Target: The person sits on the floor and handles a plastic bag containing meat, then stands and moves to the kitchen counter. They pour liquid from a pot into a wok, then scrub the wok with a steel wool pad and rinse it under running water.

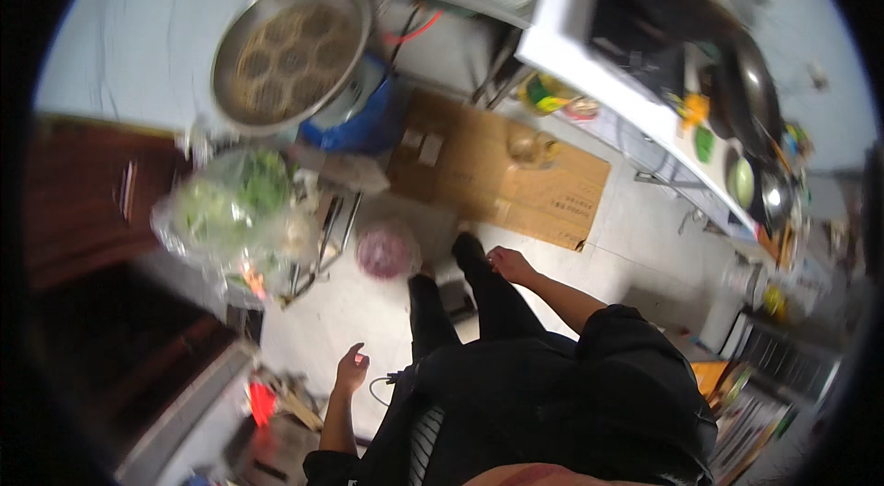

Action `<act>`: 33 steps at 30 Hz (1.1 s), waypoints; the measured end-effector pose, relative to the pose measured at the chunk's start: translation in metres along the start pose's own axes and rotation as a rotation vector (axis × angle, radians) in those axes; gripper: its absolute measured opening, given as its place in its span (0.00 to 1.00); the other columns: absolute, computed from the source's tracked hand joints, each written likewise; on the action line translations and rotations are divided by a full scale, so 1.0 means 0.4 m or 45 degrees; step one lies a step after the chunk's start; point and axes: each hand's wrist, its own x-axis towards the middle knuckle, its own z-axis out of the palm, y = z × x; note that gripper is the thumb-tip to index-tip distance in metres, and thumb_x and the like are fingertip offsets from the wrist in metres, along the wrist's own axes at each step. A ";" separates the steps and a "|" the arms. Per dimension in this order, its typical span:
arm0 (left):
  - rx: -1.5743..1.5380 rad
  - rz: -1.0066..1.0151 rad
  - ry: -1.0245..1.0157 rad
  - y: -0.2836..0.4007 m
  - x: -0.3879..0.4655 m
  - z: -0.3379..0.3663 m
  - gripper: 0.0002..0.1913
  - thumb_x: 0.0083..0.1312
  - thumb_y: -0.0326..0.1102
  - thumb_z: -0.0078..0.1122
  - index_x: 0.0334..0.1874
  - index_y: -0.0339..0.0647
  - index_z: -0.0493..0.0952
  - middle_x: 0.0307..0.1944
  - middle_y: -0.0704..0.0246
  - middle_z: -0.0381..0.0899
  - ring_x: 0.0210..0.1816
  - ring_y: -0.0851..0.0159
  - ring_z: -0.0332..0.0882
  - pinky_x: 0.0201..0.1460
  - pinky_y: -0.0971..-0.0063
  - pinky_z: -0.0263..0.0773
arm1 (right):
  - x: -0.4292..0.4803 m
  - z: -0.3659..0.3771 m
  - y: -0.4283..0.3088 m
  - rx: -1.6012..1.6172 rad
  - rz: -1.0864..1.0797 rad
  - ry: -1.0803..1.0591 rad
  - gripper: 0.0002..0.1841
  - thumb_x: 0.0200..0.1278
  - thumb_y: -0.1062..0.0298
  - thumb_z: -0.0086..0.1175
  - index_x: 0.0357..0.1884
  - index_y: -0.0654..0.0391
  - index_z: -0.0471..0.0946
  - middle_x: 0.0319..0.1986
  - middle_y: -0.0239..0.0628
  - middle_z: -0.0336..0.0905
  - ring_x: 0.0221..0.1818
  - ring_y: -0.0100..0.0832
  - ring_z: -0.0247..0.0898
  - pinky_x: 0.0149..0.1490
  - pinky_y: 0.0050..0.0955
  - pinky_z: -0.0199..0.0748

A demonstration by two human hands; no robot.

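Observation:
My left hand (352, 370) hangs over the light floor at lower centre-left, fingers apart, with nothing in it. Beside my right leg is my right hand (510, 265), its fingers curled; whether they hold anything small cannot be told. Ahead of my feet lies a flattened cardboard sheet (476, 161). A plastic bag with pinkish-purple contents (387, 251) sits on the floor left of my feet. Farther left, a clear plastic bag of leafy green vegetables (235, 210) rests on a stand. Above it is a large round metal pan (224, 65) holding a disc with several round openings.
A white counter (580, 82) with dark pans and green vegetables runs along the right. A blue bag or container (380, 120) stands under the metal pan. Dark wooden furniture (103, 203) is at the left, a metal rack (787, 355) at the lower right. Parts of the view are blurred.

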 end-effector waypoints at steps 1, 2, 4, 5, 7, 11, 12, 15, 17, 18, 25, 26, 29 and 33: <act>-0.060 0.012 0.003 0.033 0.025 -0.026 0.24 0.59 0.35 0.56 0.60 0.43 0.70 0.30 0.64 0.81 0.33 0.64 0.80 0.40 0.69 0.74 | -0.025 -0.034 0.036 -0.347 -0.366 0.167 0.10 0.65 0.68 0.44 0.42 0.61 0.74 0.33 0.39 0.76 0.33 0.32 0.77 0.38 0.28 0.76; 0.006 0.151 0.022 0.069 0.053 -0.055 0.24 0.60 0.36 0.56 0.59 0.42 0.70 0.31 0.63 0.81 0.34 0.63 0.80 0.40 0.69 0.74 | -0.064 -0.063 0.081 -0.347 -0.460 0.294 0.10 0.56 0.70 0.50 0.40 0.60 0.75 0.35 0.39 0.76 0.36 0.35 0.75 0.40 0.31 0.75; 0.106 0.329 0.039 0.135 0.091 -0.112 0.23 0.60 0.36 0.55 0.58 0.41 0.71 0.32 0.61 0.81 0.35 0.60 0.80 0.40 0.67 0.74 | -0.156 -0.098 0.178 -0.208 -0.314 0.448 0.13 0.46 0.71 0.57 0.38 0.57 0.76 0.37 0.37 0.76 0.39 0.38 0.73 0.42 0.33 0.73; 0.214 0.387 0.054 0.173 0.106 -0.137 0.23 0.59 0.37 0.55 0.58 0.40 0.71 0.33 0.60 0.81 0.36 0.58 0.80 0.41 0.66 0.74 | -0.213 -0.105 0.227 -0.045 -0.123 0.486 0.14 0.44 0.70 0.59 0.37 0.57 0.77 0.35 0.36 0.76 0.40 0.37 0.73 0.42 0.32 0.73; 0.415 0.452 0.050 0.274 0.148 -0.170 0.23 0.59 0.38 0.55 0.56 0.38 0.72 0.35 0.58 0.82 0.37 0.55 0.80 0.42 0.65 0.74 | -0.340 -0.099 0.319 -0.631 -0.293 0.654 0.14 0.42 0.68 0.60 0.36 0.55 0.77 0.32 0.35 0.76 0.38 0.37 0.73 0.42 0.34 0.73; 0.587 0.707 0.078 0.501 0.167 -0.183 0.23 0.58 0.39 0.55 0.55 0.36 0.73 0.36 0.54 0.81 0.40 0.51 0.79 0.44 0.63 0.73 | -0.580 -0.018 0.440 0.380 0.332 0.634 0.12 0.53 0.60 0.54 0.37 0.56 0.76 0.30 0.36 0.77 0.33 0.34 0.75 0.36 0.32 0.75; 0.527 0.708 0.005 0.559 0.165 -0.172 0.23 0.58 0.39 0.55 0.55 0.35 0.73 0.36 0.53 0.81 0.40 0.51 0.79 0.44 0.63 0.73 | -0.630 0.009 0.457 0.574 0.494 0.659 0.13 0.59 0.58 0.50 0.38 0.56 0.75 0.29 0.37 0.77 0.27 0.32 0.75 0.31 0.31 0.75; 0.548 0.851 -0.074 0.723 0.139 -0.106 0.23 0.59 0.39 0.54 0.55 0.34 0.73 0.36 0.53 0.81 0.39 0.51 0.79 0.44 0.64 0.73 | -0.744 0.078 0.494 1.108 0.919 0.749 0.18 0.67 0.52 0.42 0.43 0.56 0.74 0.26 0.38 0.75 0.19 0.30 0.74 0.24 0.29 0.73; 0.719 0.949 -0.145 0.822 0.121 -0.047 0.24 0.59 0.39 0.54 0.56 0.33 0.71 0.36 0.53 0.80 0.39 0.51 0.79 0.43 0.63 0.73 | -0.791 0.096 0.513 1.252 0.908 0.749 0.19 0.67 0.51 0.42 0.44 0.56 0.74 0.26 0.38 0.75 0.20 0.30 0.74 0.23 0.28 0.72; 0.782 0.993 -0.212 0.866 0.111 -0.018 0.24 0.59 0.39 0.54 0.56 0.32 0.71 0.36 0.53 0.80 0.39 0.51 0.79 0.43 0.63 0.73 | -0.807 0.097 0.521 1.173 0.791 0.736 0.19 0.67 0.52 0.41 0.44 0.57 0.75 0.26 0.38 0.75 0.19 0.29 0.71 0.22 0.27 0.70; 1.451 1.253 -0.329 1.222 0.088 0.246 0.26 0.60 0.41 0.55 0.58 0.36 0.65 0.50 0.50 0.72 0.52 0.46 0.71 0.53 0.59 0.69 | -0.879 -0.064 0.579 1.284 0.611 0.770 0.22 0.70 0.50 0.39 0.47 0.57 0.77 0.34 0.38 0.78 0.30 0.28 0.75 0.33 0.24 0.74; 1.426 1.348 -0.300 1.268 0.070 0.285 0.25 0.61 0.41 0.55 0.58 0.35 0.65 0.49 0.50 0.72 0.52 0.46 0.71 0.53 0.59 0.69 | -0.890 -0.096 0.586 1.326 0.691 0.822 0.22 0.70 0.50 0.40 0.46 0.58 0.77 0.34 0.38 0.78 0.30 0.28 0.75 0.34 0.24 0.74; 1.338 1.460 -0.342 1.372 0.004 0.385 0.24 0.61 0.40 0.55 0.58 0.36 0.66 0.50 0.51 0.72 0.51 0.46 0.71 0.53 0.59 0.69 | -0.922 -0.192 0.602 1.367 0.653 0.893 0.22 0.70 0.51 0.40 0.45 0.60 0.76 0.33 0.38 0.78 0.30 0.28 0.76 0.33 0.24 0.75; 1.383 1.423 -0.460 1.444 -0.031 0.482 0.24 0.61 0.41 0.55 0.57 0.37 0.67 0.50 0.52 0.72 0.51 0.46 0.71 0.53 0.58 0.69 | -0.945 -0.309 0.608 1.348 0.624 0.976 0.20 0.69 0.54 0.44 0.40 0.64 0.76 0.27 0.37 0.77 0.25 0.26 0.74 0.29 0.22 0.73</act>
